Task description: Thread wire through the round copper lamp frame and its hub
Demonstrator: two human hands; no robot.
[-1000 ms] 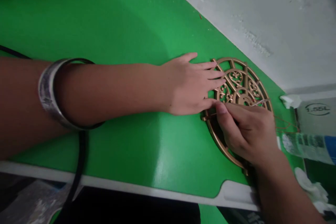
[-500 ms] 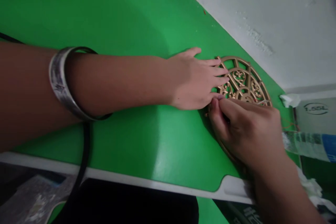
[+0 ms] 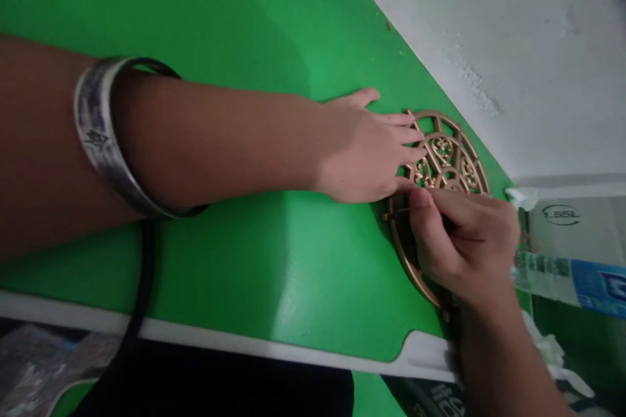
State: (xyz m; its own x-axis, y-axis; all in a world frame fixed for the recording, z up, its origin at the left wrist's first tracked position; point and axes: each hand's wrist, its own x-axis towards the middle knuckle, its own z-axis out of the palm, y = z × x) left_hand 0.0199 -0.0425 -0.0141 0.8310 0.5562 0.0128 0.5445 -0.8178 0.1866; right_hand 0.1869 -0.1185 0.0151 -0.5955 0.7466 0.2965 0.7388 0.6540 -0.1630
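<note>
My left hand [image 3: 362,150], with a silver bangle [image 3: 95,130] on its forearm, lies flat with fingers spread. Its fingertips rest on the edge of a round gold openwork ornament [image 3: 443,150] with scrolls and spokes. Over the ornament's lower part, my right hand [image 3: 464,234] is closed in a pinch, thumb against the bent index finger. Its fingertips are right beside the lowest digit of my left hand. Whatever the pinch holds, if anything, is hidden. The ornament lies on the green tabletop [image 3: 235,260], partly covered by both hands.
A pale wall [image 3: 513,45] borders the table at the upper right. On the right stand a clear bottle with a blue label [image 3: 591,283], a grey box marked 1.55L [image 3: 577,218] and crumpled white tissue [image 3: 548,348]. A black cord [image 3: 147,267] crosses the table's white edge [image 3: 235,339].
The view has shifted slightly. My right hand has drawn a little away from the ornament's left rim, baring more of its lower left edge. My left hand stays pressed in place.
</note>
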